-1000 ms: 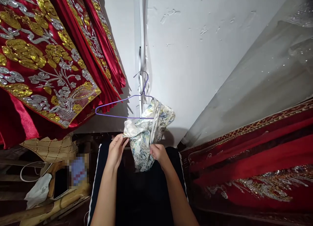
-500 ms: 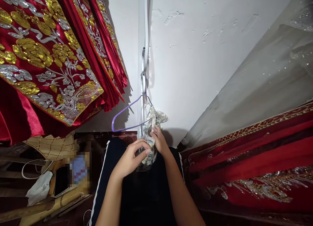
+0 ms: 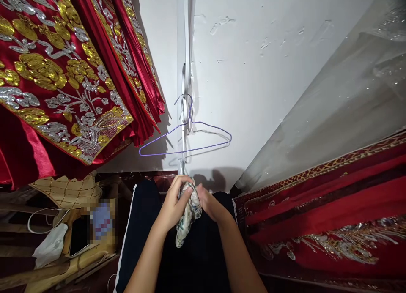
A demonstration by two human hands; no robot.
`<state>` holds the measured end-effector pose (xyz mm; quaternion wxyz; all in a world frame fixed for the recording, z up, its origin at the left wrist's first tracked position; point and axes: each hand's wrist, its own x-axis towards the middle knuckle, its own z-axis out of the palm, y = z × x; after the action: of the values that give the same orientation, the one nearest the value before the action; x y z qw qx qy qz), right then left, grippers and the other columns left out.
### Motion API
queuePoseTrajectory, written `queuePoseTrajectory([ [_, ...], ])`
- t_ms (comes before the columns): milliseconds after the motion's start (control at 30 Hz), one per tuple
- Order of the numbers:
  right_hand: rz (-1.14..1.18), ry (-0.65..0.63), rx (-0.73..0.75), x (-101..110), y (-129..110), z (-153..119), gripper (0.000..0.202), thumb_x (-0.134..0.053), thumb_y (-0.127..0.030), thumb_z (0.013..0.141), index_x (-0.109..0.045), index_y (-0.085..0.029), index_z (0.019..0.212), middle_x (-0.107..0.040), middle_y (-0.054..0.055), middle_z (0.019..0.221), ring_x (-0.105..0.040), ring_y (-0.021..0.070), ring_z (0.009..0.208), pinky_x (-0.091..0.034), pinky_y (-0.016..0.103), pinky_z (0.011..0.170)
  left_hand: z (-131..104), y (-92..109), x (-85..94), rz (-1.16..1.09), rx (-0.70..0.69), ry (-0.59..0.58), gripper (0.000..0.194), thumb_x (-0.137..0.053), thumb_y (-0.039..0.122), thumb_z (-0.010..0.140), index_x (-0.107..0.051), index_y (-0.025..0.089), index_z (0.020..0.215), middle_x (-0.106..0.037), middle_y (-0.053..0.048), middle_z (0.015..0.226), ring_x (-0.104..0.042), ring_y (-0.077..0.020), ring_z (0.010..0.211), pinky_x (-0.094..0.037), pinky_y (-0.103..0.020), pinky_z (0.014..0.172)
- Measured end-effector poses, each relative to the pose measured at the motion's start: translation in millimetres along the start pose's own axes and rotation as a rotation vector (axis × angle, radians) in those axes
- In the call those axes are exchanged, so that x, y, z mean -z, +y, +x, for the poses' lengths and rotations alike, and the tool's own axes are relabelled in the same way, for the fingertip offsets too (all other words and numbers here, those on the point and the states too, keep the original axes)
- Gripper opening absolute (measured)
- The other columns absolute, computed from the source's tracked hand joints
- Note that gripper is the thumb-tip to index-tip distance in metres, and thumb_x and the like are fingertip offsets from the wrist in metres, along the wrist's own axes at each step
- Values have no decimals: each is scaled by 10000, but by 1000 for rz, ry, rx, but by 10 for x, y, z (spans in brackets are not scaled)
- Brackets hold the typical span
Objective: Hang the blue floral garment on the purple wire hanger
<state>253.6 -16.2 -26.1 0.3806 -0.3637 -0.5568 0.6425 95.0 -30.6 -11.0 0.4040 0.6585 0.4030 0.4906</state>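
A crumpled pale cloth (image 3: 189,208) with a floral pattern is bunched between my hands, above my dark-clothed lap. My left hand (image 3: 176,202) is closed on its upper left part, thumb across the front. At the cloth's right edge is my right hand (image 3: 212,203), its fingers partly hidden behind the fabric and seemingly curled on it. Beyond the hands, a thin purple hanger (image 3: 206,149) hangs bare from a white metal strip with loops (image 3: 184,109) in front of the wall.
Red garments with gold and silver embroidery (image 3: 41,69) hang at the left. Covered red and sparkling garments (image 3: 342,191) fill the right side. At lower left, a wooden chair (image 3: 82,259) bears a dark-screened device (image 3: 80,236), white tissue (image 3: 52,242) and a blurred-out item.
The floral cloth has come off the purple hanger and moved down toward me, bunched up in my hands. The hanger has swung round and now faces me broadside.
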Motion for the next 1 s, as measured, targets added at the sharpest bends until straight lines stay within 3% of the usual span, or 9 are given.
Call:
queuePoseTrajectory([
  [100, -164, -203, 49, 84, -321, -17, 198, -744, -298, 753, -688, -239, 934, -663, 10, 825, -603, 201, 732, -500, 329, 686, -86, -101, 127, 46, 75, -177, 354, -455, 431, 1020, -529, 231, 1303, -627, -73, 1205, -586, -236, 1129, -434, -347, 998],
  [200, -357, 20, 275, 253, -560, 67, 91, -651, -152, 711, -666, -209, 781, -620, -7, 732, -548, 158, 657, -445, 281, 619, -181, -219, 340, 290, 159, -368, 353, -445, 481, 1005, -637, 193, 938, -642, -22, 842, -607, -207, 810, -445, -292, 755],
  [267, -398, 305, 443, 370, -650, 204, 110, -629, -157, 712, -680, -204, 797, -634, -1, 764, -566, 156, 694, -450, 267, 641, -221, -260, 514, 486, 208, -362, 380, -436, 491, 1001, -600, 196, 826, -580, 2, 709, -565, -185, 687, -382, -269, 649],
  [333, -394, 483, 453, 455, -661, 403, 254, -618, -194, 731, -707, -214, 968, -628, -7, 763, -563, 148, 682, -448, 252, 625, -231, -245, 703, 639, 240, -298, 364, -415, 501, 1005, -583, 212, 864, -547, 13, 667, -556, -186, 655, -342, -261, 615],
  [433, -393, 433, 241, 489, -524, 752, 337, -553, -312, 824, -688, -218, 1118, -609, -6, 729, -571, 152, 679, -454, 244, 620, -191, -138, 976, 798, 244, -255, 365, -364, 496, 1018, -587, 230, 902, -569, 5, 667, -582, -202, 659, -335, -264, 616],
  [567, -534, 490, 179, 475, -246, 1051, 257, -504, -412, 854, -656, -208, 820, -599, 24, 698, -577, 187, 752, -454, 268, 676, -82, -53, 1264, 983, 266, -339, 415, -330, 451, 1018, -641, 229, 855, -696, -58, 773, -665, -240, 736, -392, -293, 660],
  [700, -583, 543, 244, 551, -160, 941, 214, -543, -366, 782, -478, -233, 627, -448, -11, 577, -418, 163, 627, -363, 279, 603, 68, -129, 1546, 1128, 320, -430, 388, -386, 373, 980, -731, 207, 916, -769, -139, 1020, -721, -323, 976, -490, -405, 878],
  [833, -635, 556, 346, 692, -262, 670, 263, -495, -269, 750, -294, -243, 582, -256, -48, 565, -241, 132, 585, -246, 286, 566, 277, 4, 1756, 1114, 128, -216, 360, -455, 358, 934, -759, 188, 1025, -552, -152, 1489, -517, -356, 1380, -397, -510, 1136],
  [1000, -494, 527, 269, 744, -355, 545, 135, -516, -265, 716, -418, -229, 631, -397, -34, 604, -350, 137, 599, -309, 284, 567, 583, 419, 1589, 911, -173, 12, 315, -465, 407, 969, -694, 197, 920, -412, -105, 1603, -371, -321, 1490, -309, -497, 1220],
])
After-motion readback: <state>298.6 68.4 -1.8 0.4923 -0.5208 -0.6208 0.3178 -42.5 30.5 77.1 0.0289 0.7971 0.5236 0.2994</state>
